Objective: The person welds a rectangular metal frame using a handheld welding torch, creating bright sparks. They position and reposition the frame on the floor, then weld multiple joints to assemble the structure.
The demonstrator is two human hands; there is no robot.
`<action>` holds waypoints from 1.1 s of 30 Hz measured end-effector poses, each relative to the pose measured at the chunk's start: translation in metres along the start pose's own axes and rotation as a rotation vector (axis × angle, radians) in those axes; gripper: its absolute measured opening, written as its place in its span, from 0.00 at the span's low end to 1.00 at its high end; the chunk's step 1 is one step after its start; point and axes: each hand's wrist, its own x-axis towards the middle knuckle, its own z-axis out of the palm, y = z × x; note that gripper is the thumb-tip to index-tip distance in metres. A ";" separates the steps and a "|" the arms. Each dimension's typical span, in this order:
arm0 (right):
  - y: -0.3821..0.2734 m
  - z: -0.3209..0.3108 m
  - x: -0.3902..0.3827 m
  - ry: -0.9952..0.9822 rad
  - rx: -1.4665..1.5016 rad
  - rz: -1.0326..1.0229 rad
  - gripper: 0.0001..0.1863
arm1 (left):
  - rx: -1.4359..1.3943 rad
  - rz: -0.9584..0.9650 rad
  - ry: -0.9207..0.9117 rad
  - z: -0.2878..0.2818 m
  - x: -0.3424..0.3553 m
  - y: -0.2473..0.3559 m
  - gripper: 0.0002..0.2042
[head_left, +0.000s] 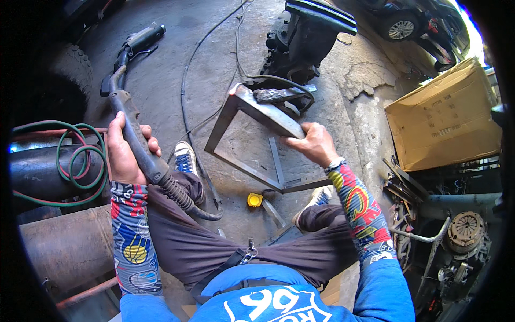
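My left hand (pixel 129 147) is wrapped round the dark handle of a welding torch (pixel 140 140). The torch's neck and black head point up and away to the far left, and its ribbed cable sleeve bends down past my knee. My right hand (pixel 314 144) grips the upper right corner of a welded metal frame (pixel 244 170), tilted up in front of me. Behind its top bar lies a dark, rough clamp-like piece (pixel 276 95) with a black cable; how it joins the frame is unclear. A yellow tape measure (pixel 255 200) rests on the floor between my feet.
A black bench vise (pixel 316 40) stands ahead. Cables (pixel 185 86) snake over the concrete floor. Gas cylinders (pixel 64 236) with green and red hoses (pixel 102 166) lie at left. At right are a cardboard box (pixel 442 115), a clutch disc (pixel 465 231) and scrap; a car (pixel 413 24) is farther back.
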 end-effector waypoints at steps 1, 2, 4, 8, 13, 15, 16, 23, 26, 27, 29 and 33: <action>0.006 -0.003 0.006 -0.079 0.058 -0.002 0.32 | -0.004 -0.005 0.001 0.001 -0.001 0.001 0.22; 0.015 -0.006 0.012 -0.152 0.100 0.017 0.33 | -0.009 -0.014 -0.001 0.004 -0.001 0.000 0.22; 0.031 -0.005 0.022 -0.202 0.156 -0.008 0.34 | 0.025 0.018 0.001 0.007 -0.003 -0.001 0.24; 0.074 0.000 0.042 -0.354 0.108 0.022 0.35 | 0.074 0.017 -0.044 0.021 -0.002 -0.007 0.26; 0.129 0.006 0.076 -0.459 0.043 0.075 0.37 | 0.154 -0.007 -0.041 0.035 0.001 -0.012 0.25; 0.141 0.008 0.093 -0.475 -0.026 0.074 0.37 | 0.157 -0.007 0.071 0.037 0.002 -0.009 0.26; 0.148 0.009 0.100 -0.458 -0.040 0.035 0.37 | 0.163 -0.025 0.045 0.037 0.002 -0.008 0.25; 0.186 0.056 0.148 -0.263 -0.317 0.014 0.22 | 0.144 -0.001 -0.013 0.046 0.007 -0.012 0.24; 0.202 0.078 0.165 -0.200 -0.314 -0.014 0.23 | 0.172 0.004 -0.025 0.048 0.010 -0.013 0.22; 0.206 0.085 0.171 -0.200 -0.332 -0.015 0.24 | 0.179 0.000 -0.037 0.049 0.011 -0.014 0.21; 0.214 0.091 0.178 -0.204 -0.293 -0.032 0.25 | 0.172 -0.012 -0.029 0.051 0.012 -0.016 0.20; 0.216 0.094 0.185 -0.246 -0.266 -0.028 0.26 | 0.223 0.038 -0.083 0.055 0.014 -0.019 0.21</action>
